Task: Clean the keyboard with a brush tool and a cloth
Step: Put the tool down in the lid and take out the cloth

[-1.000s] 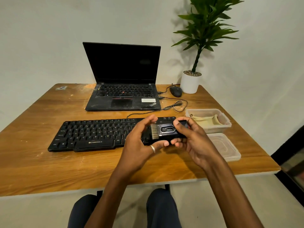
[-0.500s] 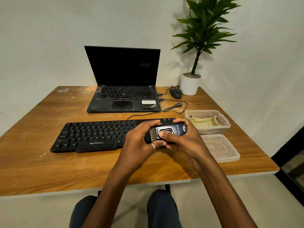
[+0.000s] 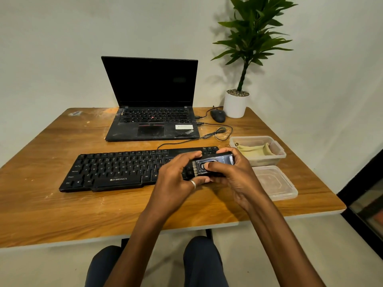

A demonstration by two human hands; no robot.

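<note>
Black brush tool [image 3: 216, 162] is gripped by my left hand [image 3: 176, 180] and right hand [image 3: 237, 178], and I think sweeping the keyboard [image 3: 116, 168] comes next.

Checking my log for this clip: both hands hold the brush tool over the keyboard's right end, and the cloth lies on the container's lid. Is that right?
Not quite. In the head view the cloth lies inside the open container, not on the lid beside it. The rest stands: left hand and right hand both hold the brush tool over the right end of the keyboard.
</note>
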